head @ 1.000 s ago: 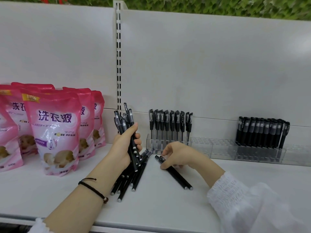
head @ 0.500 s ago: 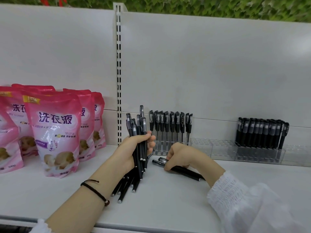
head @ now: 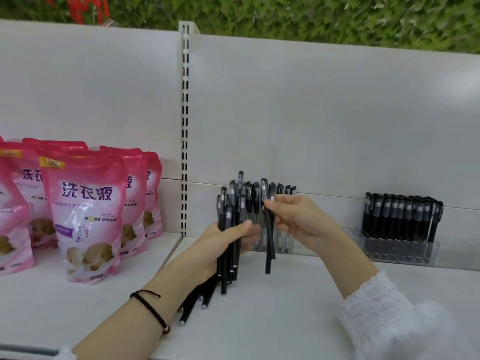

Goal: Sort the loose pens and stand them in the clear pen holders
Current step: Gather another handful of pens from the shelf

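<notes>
Far left, glossy pink pouches stand plump on the smooth white shelf. Centre frame, the left hand curls round a bundle of pens, slim, matte black, upright with caps up. Under that wrist, loose pens lie flat on the shelf. Just right, the right hand holds its pinched pens between thumb and fingertips, hanging tip-down; one or two, hard to tell. Far right, standing pens fill the clear, ribbed plastic pen holders.
</notes>
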Demonstrator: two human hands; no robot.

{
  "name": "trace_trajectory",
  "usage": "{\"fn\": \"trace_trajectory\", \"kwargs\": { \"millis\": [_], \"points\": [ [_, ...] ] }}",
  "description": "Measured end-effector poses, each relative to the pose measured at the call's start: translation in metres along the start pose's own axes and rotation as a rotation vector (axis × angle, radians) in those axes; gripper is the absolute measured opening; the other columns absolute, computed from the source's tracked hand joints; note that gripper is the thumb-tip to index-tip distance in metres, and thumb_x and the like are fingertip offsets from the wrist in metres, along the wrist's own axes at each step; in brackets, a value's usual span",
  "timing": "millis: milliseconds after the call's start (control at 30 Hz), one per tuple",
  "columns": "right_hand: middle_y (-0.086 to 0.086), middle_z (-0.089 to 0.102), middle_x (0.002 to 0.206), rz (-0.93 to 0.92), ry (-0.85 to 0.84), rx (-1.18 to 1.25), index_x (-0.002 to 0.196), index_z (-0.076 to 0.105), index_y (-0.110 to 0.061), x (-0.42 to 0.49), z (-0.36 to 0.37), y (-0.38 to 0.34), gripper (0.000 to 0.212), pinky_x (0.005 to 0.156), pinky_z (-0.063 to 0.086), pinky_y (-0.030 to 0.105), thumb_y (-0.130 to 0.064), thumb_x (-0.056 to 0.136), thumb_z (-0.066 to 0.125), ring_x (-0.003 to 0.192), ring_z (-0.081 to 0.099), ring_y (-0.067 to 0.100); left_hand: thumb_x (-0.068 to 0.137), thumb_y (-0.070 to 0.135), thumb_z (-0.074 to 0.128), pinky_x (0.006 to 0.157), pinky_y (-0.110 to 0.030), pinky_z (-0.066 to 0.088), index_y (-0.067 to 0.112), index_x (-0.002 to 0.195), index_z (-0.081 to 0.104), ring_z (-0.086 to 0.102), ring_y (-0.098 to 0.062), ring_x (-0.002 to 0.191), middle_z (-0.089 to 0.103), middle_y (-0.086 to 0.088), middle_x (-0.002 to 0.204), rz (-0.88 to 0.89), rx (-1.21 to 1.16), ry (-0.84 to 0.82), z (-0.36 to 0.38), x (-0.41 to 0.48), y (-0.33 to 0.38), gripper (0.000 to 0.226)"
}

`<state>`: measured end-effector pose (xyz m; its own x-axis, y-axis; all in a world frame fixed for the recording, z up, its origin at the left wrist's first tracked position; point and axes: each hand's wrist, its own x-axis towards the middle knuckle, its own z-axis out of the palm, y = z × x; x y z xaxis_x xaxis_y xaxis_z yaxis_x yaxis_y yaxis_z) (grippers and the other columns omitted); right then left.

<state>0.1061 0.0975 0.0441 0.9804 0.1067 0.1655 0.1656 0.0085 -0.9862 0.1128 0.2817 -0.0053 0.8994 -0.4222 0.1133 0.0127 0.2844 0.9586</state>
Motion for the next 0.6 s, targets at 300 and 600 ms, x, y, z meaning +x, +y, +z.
{"fn": "trace_trajectory", "kwargs": {
  "millis": [300, 600],
  "points": [
    [0.01, 0.061, 0.075, -0.137, 0.016, -0.177, 0.093, 0.067, -0.004, -0.01, 0.01, -0.011, 0.015, 0.05, 0.039, 0.022, -0.012, 0.083, 0.074, 0.06, 0.047, 0.018, 0.078, 0.021, 0.073, 0.076, -0.038, 0.056, 0.003, 0.109, 0.062, 0.07, -0.025, 0.077, 0.072, -0.008, 0.085, 0.073, 0.015, -0.03, 0.019, 0.004, -0.002, 0.038],
    [0.0, 0.067, 0.08, -0.355, 0.154, -0.261, 0.103, 0.068, -0.017, -0.017, 0.003, -0.022, 0.018, 0.058, 0.049, 0.022, -0.01, 0.087, 0.07, 0.064, 0.06, 0.009, 0.082, 0.016, 0.075, 0.069, -0.03, 0.055, 0.007, 0.104, 0.066, 0.07, -0.018, 0.079, 0.073, -0.006, 0.082, 0.168, 0.149, 0.109, 0.032, 0.02, -0.007, 0.026]
  ]
}}
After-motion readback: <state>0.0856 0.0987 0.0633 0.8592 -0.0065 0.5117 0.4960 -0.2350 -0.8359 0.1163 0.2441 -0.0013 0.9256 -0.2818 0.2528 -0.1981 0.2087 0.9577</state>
